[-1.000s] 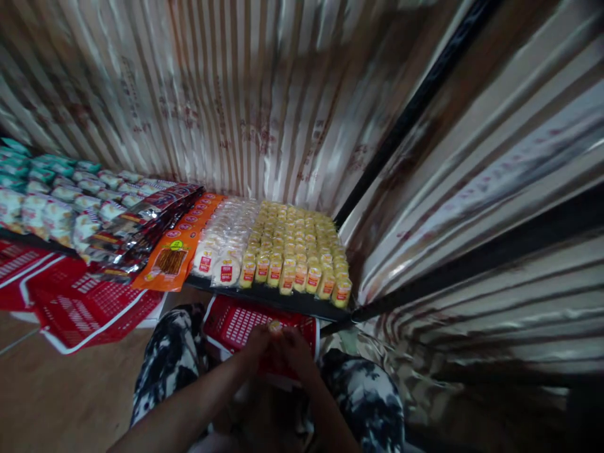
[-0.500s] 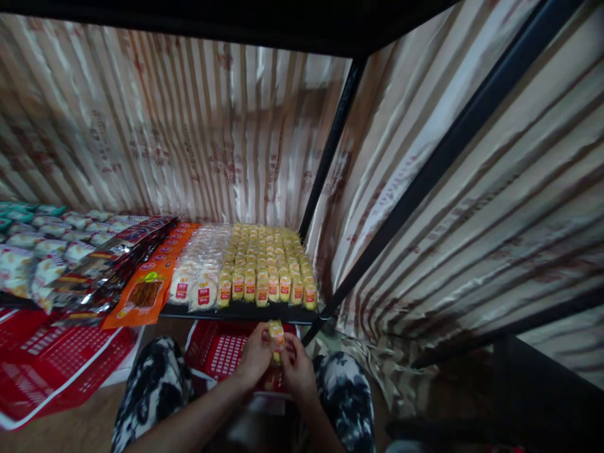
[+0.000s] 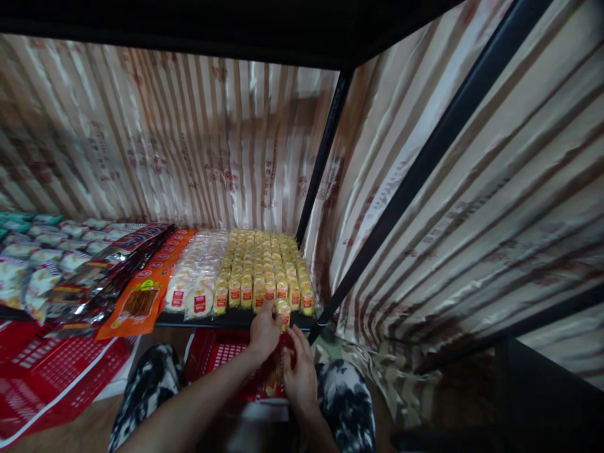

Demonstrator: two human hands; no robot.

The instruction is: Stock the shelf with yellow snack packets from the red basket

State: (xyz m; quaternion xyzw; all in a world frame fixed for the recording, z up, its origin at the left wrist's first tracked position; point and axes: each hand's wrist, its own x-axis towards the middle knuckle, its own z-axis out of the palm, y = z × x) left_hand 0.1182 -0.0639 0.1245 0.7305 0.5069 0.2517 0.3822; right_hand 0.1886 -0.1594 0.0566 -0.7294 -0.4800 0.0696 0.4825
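Note:
My left hand [image 3: 265, 328] pinches a small yellow wrapped snack pack [image 3: 284, 313] with a red and orange label, held upright at the front edge of the black shelf [image 3: 212, 319]. Just below and to the right is my right hand [image 3: 298, 362], its fingers apart and nothing visible in them. Behind the held pack stand tight rows of matching yellow packs [image 3: 264, 264]. Left of these are clear-wrapped round white crackers [image 3: 199, 299] with red labels. Under my hands sits a red basket [image 3: 221, 349] with a few packs inside, partly hidden by my arms.
Further left on the shelf lie an orange snack bag [image 3: 139, 302], dark shiny packets [image 3: 101, 270] and white pouches [image 3: 44, 277]. Another red basket [image 3: 51, 384] rests at lower left. Black frame bars [image 3: 401, 201] and striped sheeting [image 3: 198, 138] enclose the shelf.
My left hand has moved up and forward with the yellow pack, from above the basket to the shelf's edge. The right hand has come off the pack and opened.

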